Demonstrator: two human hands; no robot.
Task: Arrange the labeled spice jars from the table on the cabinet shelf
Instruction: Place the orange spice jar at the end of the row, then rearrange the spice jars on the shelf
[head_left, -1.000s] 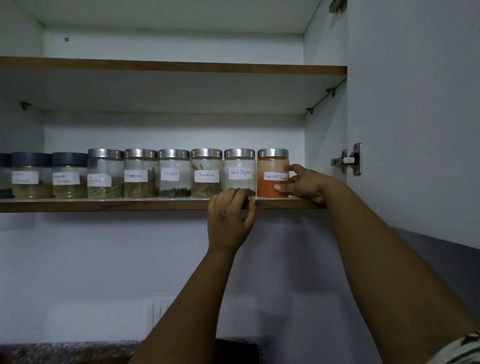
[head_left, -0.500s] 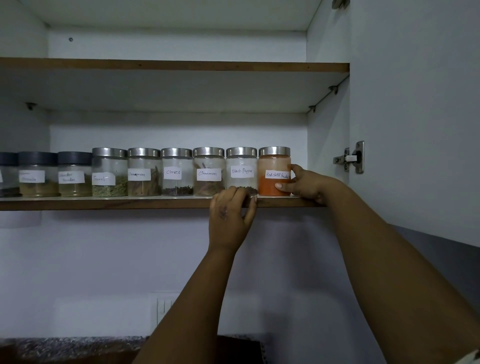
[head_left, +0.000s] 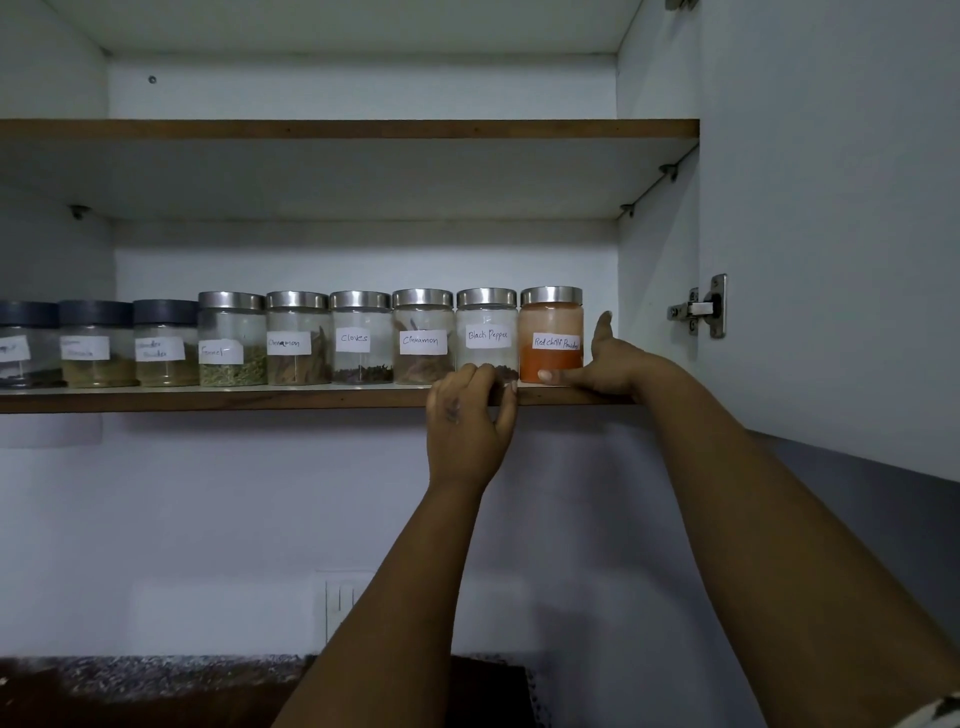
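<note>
The red chilli jar (head_left: 550, 335) is stood upright, label facing near, touched by the released right hand (head_left: 605, 364); the shelf (head_left: 208, 399) edge is gripped by the left hand (head_left: 467, 415).

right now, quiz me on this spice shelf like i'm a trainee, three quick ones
1. True or false: the Red Chilli Powder jar stands at the right end of the row.
2. Which labelled jar does the left hand partly hide? A Cloves B Black Pepper C Fennel
3. What colour are the lids of the three leftmost jars?

Key: 1 true. 2 B, the Black Pepper jar. 3 dark, as on this jar; the rest are silver.
</note>
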